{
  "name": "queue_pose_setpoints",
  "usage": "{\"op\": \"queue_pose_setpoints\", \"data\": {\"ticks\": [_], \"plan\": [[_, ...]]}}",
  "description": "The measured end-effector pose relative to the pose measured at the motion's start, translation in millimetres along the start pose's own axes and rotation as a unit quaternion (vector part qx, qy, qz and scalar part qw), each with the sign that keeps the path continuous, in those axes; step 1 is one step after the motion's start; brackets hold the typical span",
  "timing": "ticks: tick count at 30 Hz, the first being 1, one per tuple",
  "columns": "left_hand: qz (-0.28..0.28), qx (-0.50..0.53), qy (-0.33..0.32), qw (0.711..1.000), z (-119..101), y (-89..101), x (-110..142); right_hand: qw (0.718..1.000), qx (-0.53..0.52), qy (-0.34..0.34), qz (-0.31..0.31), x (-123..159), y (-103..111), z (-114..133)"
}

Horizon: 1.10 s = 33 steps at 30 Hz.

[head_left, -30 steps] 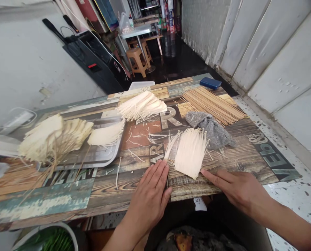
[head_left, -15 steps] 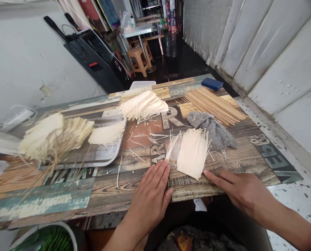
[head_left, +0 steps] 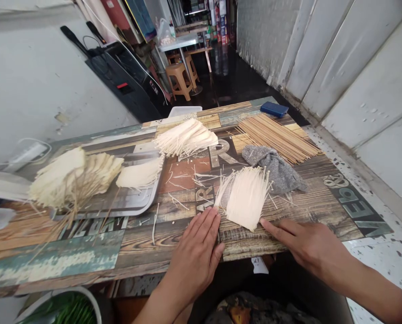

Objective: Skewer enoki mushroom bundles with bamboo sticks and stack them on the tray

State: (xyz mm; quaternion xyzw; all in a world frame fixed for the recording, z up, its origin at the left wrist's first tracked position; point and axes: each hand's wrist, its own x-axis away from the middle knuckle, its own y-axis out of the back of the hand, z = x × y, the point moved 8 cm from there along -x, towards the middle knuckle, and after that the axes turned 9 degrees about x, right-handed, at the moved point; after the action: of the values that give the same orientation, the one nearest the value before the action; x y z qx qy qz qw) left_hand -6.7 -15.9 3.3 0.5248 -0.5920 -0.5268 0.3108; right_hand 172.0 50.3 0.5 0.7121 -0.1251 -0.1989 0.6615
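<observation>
A flat slab of enoki mushrooms (head_left: 246,198) lies on the wood-patterned tabletop, its small caps pointing away from me. My left hand (head_left: 197,243) rests flat with fingers stretched out, its fingertips at the base of a thin enoki strand bunch (head_left: 222,189) left of the slab. My right hand (head_left: 305,240) has its index finger extended, the tip touching the slab's near right corner. Its other fingers are partly curled and its thumb is hidden; I see nothing held in it. Loose enoki strands (head_left: 177,200) are scattered beyond my left hand.
Wooden skewers (head_left: 278,137) lie at the far right, with a grey cloth (head_left: 275,168) before them and a blue box (head_left: 274,109) behind. More enoki (head_left: 187,137) is piled at the back. A tray (head_left: 146,202) on the left carries skewered enoki (head_left: 75,177).
The enoki slab has shifted slightly left in the last half second, and my right fingertip has moved with it. My left hand stays in place. The view has wobbled a little.
</observation>
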Motion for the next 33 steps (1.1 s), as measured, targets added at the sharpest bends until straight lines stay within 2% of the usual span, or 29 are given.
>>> {"op": "queue_pose_setpoints", "data": {"ticks": [15,21,33], "plan": [[0.000,-0.023,-0.003,1.000,-3,-0.5,-1,1.000,0.016,0.000,0.002,-22,2,6],[-0.026,-0.027,-0.004,0.999,-4,-0.6,0,0.999,-0.031,0.014,-0.006,-11,3,-3],[-0.014,-0.039,-0.006,0.999,-2,-2.9,1,0.999,-0.050,0.004,0.007,14,-8,-16]]}}
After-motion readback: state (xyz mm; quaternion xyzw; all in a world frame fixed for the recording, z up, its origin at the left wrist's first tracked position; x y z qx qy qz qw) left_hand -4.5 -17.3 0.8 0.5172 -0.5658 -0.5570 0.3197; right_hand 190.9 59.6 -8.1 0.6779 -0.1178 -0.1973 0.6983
